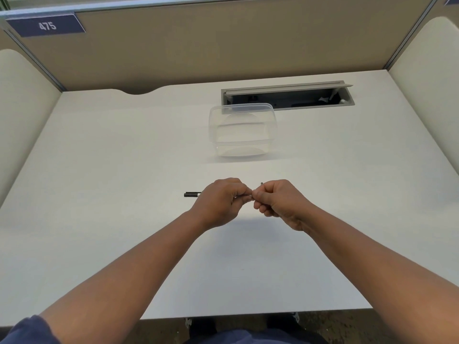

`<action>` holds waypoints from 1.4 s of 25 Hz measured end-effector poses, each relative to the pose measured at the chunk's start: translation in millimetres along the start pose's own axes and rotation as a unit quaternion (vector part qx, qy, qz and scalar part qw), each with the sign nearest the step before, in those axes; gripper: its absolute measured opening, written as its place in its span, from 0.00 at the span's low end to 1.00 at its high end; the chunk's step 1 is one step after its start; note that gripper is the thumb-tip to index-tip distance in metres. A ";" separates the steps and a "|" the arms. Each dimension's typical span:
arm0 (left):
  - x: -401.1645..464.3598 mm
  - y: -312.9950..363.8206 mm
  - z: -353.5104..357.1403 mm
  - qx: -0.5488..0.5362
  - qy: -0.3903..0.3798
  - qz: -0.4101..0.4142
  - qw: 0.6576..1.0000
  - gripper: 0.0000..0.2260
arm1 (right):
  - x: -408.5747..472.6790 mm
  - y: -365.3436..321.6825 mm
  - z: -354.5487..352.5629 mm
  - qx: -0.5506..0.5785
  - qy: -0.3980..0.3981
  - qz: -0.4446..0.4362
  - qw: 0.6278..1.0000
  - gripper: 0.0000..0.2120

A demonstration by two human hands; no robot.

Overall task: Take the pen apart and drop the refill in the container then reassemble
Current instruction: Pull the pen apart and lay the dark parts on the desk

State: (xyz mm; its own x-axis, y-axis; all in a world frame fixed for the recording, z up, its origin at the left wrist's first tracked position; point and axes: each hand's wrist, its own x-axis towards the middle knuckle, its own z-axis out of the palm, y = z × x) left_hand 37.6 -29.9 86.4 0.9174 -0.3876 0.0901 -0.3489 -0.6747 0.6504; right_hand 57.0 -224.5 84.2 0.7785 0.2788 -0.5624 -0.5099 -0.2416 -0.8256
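Both of my hands hold a pen level above the white desk, at the middle of the view. My left hand is closed around the barrel, and the pen's black end sticks out to the left of it. My right hand is closed on the other end, thumb and fingertips meeting the left hand's. Most of the pen is hidden inside the two fists. A tiny dark bit shows above the right knuckles. A clear plastic container stands open and empty further back on the desk.
The white desk is walled by beige partitions at the back and both sides. An open grey cable tray is set into the desk just behind the container. A blue tag reading 475 hangs at the upper left.
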 end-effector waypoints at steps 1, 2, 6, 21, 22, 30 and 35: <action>0.4 0.4 0.3 -0.005 -0.001 -0.005 1.000 0.05 | -0.2 0.1 1.1 -0.031 0.015 -0.019 0.999 0.08; 1.1 0.3 0.5 -0.010 -0.001 -0.010 1.000 0.06 | -0.7 0.3 2.3 -0.057 0.030 -0.037 0.997 0.07; 3.9 -1.1 -2.8 -0.017 -0.013 -0.029 0.999 0.07 | -1.6 2.9 4.0 -0.092 0.064 -0.097 0.989 0.06; -2.1 0.6 -1.5 0.022 -0.011 -0.031 0.999 0.06 | -4.2 4.3 -5.6 0.073 -0.007 -0.015 0.997 0.07; -2.1 -0.1 -1.2 0.022 -0.012 -0.031 0.999 0.06 | -3.4 5.0 -5.4 0.072 -0.005 -0.013 0.997 0.06; 2.7 -3.7 2.1 0.011 -0.021 -0.050 0.998 0.06 | -3.6 5.0 -18.9 -0.080 0.025 -0.074 0.994 0.07; 8.3 -8.4 3.7 0.003 -0.018 -0.057 0.998 0.05 | 1.5 5.8 -28.1 -0.176 0.063 -0.090 0.978 0.08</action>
State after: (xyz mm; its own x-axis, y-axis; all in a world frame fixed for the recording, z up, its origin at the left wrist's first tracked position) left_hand 47.4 -29.8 78.8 0.9439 -0.3301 -0.0117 -0.2434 -0.7192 0.6508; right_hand 65.6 -251.6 79.8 0.8940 0.2346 -0.3818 -0.2208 -0.5108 -0.8309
